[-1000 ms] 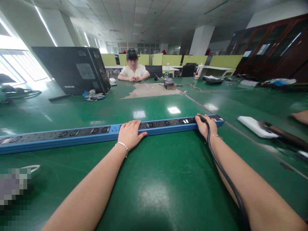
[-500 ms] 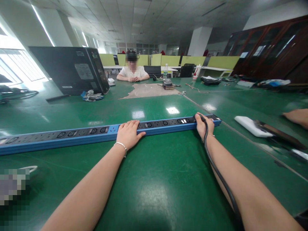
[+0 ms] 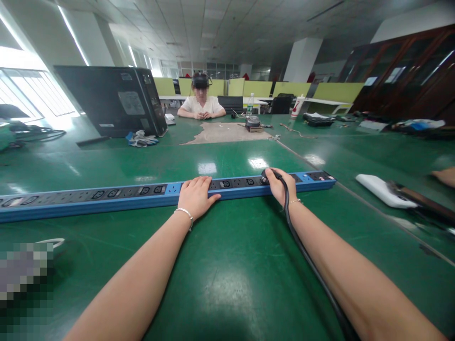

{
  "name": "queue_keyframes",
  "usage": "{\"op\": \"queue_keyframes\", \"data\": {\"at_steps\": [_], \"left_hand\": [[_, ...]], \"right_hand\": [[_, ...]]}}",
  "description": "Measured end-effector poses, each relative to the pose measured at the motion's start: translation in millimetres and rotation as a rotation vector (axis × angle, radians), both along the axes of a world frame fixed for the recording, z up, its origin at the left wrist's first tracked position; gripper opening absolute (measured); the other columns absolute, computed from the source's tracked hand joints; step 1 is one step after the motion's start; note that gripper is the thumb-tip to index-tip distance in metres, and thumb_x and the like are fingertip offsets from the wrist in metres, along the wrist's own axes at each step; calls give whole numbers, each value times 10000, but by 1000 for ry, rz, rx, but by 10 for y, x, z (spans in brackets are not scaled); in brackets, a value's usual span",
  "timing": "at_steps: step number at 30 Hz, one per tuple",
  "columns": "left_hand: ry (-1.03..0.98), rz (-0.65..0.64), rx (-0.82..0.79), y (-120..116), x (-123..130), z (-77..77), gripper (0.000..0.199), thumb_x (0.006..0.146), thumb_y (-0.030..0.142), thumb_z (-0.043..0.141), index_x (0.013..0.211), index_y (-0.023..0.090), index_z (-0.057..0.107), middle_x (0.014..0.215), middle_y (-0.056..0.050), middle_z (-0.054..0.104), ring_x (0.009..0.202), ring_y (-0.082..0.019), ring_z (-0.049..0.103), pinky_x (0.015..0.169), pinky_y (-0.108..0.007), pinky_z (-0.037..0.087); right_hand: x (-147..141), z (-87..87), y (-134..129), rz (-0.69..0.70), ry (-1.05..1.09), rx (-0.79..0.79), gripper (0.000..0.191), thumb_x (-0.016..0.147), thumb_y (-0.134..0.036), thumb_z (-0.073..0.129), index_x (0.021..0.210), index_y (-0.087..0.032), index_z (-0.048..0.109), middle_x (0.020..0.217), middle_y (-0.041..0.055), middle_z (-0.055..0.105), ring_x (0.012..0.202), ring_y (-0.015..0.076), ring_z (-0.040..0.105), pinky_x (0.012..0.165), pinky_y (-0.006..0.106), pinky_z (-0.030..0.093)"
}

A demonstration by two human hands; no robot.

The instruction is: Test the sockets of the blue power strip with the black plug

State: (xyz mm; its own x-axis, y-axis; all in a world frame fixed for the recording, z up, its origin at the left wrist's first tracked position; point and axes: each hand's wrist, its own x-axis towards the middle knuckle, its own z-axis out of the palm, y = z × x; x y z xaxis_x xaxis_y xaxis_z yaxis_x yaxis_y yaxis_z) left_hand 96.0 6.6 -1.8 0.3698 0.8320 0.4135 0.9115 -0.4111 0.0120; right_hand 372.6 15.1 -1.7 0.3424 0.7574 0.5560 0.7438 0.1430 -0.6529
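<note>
A long blue power strip (image 3: 241,191) with black sockets lies across the table. My left hand (image 3: 195,195) is laid over its middle, just right of a light-blue socket. The fingers reach across to the far edge and the thumb is at the near side. Closer to the strip's right end, my right hand (image 3: 283,184) is closed around a black plug (image 3: 265,177). Its thick black cable (image 3: 302,251) runs down along my right forearm. The plug is at the socket face; whether its pins are in a socket is hidden.
Green table (image 3: 220,251). Across it sits a person (image 3: 201,104) in a headset. A black computer case (image 3: 110,102) and gloves (image 3: 141,139) are back left. To the right lie a white object (image 3: 384,190) and another person's hand (image 3: 444,177).
My right hand has moved left along the strip with the plug, uncovering the sockets near the right end. My left hand keeps its place on the strip. The view has shifted slightly.
</note>
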Motion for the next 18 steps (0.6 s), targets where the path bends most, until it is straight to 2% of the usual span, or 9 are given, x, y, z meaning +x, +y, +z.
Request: {"op": "queue_keyframes", "data": {"at_steps": [11,18], "left_hand": [[-5,5,-14,-3,2,-1,603,835,568,405,1307,194,437,1310,-108,521,1221,-269,434,1002,-425,309],[-2,2,11,5,-1,-12,606,834,573,413,1288,175,456,1302,-108,531,1204,-264,448,999,-425,318]], "right_hand": [[-92,-5,-26,-62,-156,-100,397,830,-530,444,948,-262,712,881,56,723,886,258,652,807,355,478],[-163,-52,-32,-126,-254,-81,369,823,-472,479,1000,-244,709,1041,80,689,1042,262,608,902,369,458]]}}
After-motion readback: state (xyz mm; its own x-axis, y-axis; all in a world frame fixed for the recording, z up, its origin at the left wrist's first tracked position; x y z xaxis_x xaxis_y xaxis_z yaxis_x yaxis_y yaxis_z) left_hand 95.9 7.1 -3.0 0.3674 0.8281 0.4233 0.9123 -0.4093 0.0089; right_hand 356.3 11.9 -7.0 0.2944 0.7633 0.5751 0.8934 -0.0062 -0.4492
